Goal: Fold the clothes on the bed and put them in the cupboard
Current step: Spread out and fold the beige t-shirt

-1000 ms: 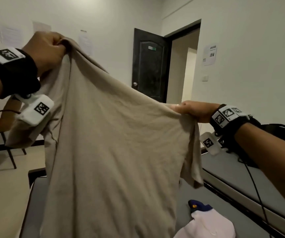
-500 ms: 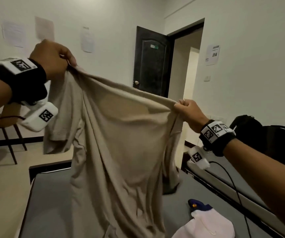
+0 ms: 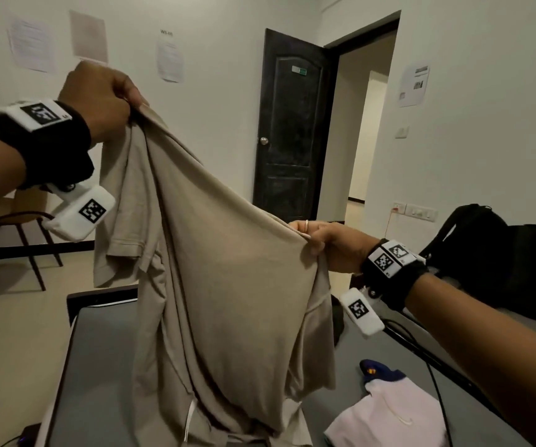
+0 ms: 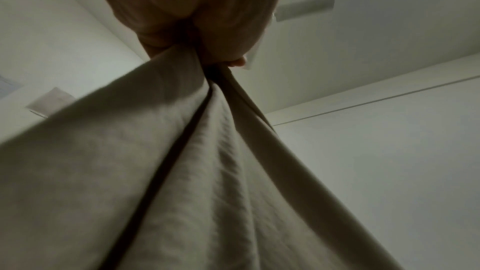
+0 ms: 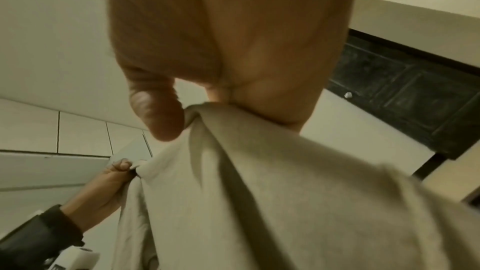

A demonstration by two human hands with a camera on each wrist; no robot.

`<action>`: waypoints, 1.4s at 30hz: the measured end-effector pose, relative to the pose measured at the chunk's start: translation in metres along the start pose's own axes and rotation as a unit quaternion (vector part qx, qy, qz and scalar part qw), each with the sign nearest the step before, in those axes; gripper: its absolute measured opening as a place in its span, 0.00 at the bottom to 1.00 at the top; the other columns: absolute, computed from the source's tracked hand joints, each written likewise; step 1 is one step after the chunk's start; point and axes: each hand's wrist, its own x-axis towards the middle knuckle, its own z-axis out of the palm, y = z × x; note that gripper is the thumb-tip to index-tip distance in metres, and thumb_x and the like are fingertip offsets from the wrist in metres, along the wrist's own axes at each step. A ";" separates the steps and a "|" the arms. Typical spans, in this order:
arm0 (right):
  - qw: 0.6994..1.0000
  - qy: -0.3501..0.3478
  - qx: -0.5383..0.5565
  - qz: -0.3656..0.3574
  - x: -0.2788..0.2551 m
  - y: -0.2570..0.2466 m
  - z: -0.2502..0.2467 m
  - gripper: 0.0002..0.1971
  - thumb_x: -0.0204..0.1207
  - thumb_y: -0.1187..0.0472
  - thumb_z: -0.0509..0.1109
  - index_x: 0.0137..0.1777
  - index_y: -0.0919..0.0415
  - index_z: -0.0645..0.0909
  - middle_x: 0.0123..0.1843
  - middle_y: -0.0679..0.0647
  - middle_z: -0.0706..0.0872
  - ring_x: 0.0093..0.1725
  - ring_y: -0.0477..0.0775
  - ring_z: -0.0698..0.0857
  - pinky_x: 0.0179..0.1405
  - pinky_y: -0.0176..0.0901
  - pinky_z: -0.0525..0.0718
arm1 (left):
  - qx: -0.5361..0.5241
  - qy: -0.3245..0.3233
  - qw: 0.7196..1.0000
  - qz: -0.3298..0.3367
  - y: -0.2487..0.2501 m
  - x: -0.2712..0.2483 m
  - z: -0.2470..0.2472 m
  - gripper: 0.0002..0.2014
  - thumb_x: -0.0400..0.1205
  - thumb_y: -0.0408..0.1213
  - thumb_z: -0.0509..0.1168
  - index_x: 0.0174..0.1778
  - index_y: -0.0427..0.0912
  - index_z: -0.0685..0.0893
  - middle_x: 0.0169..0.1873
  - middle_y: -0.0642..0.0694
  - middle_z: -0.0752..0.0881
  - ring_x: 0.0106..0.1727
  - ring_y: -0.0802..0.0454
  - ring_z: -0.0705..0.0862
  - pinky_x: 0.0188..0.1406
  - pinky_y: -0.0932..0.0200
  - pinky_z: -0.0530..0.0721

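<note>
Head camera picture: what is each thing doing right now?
Beige cotton T-shirt: held up, hem touching the bed.
Left hand: grips one shirt corner, higher.
Right hand: pinches the other corner, lower.
Dark wooden door: open.
Pale pink garment: lying on the bed.

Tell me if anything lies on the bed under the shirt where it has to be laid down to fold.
The shirt hangs from both hands, left hand, right hand. The grey bed beneath shows nothing visible in the way. A pink garment lies to the right, apart from the shirt. The cupboard is not in view.
</note>
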 end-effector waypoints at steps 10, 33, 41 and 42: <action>0.998 -0.034 0.048 0.036 0.006 0.014 0.017 0.11 0.84 0.63 0.61 0.55 0.61 0.85 0.41 0.57 0.84 0.33 0.49 0.84 0.31 0.39 0.85 | 0.042 0.039 0.998 0.038 -0.007 -0.004 0.001 0.13 0.77 0.27 0.70 0.56 0.41 0.90 0.53 0.38 0.90 0.56 0.47 0.86 0.57 0.62 0.77; 0.990 0.004 -0.112 0.081 0.000 0.023 0.031 0.35 0.70 0.43 0.80 0.72 0.62 0.77 0.64 0.71 0.83 0.57 0.65 0.85 0.52 0.56 0.89 | 0.155 -0.045 0.987 0.010 -0.032 -0.018 -0.015 0.23 0.73 0.19 0.62 0.59 0.41 0.91 0.57 0.35 0.89 0.62 0.36 0.82 0.63 0.54 0.76; 0.898 0.223 -0.380 -0.012 0.010 0.015 0.020 0.28 0.74 0.76 0.71 0.65 0.45 0.73 0.52 0.56 0.84 0.48 0.53 0.85 0.49 0.45 0.88 | 0.290 -0.142 0.946 0.034 -0.035 -0.017 -0.010 0.10 0.78 0.24 0.62 0.50 0.35 0.86 0.56 0.27 0.84 0.58 0.28 0.80 0.56 0.42 0.77; 0.879 0.239 -0.413 -0.005 0.012 0.014 0.019 0.27 0.75 0.75 0.70 0.66 0.45 0.74 0.53 0.55 0.84 0.51 0.52 0.85 0.52 0.46 0.88 | 0.316 -0.151 0.936 0.049 -0.034 -0.019 -0.010 0.08 0.77 0.24 0.63 0.47 0.37 0.85 0.55 0.26 0.84 0.57 0.27 0.80 0.55 0.41 0.77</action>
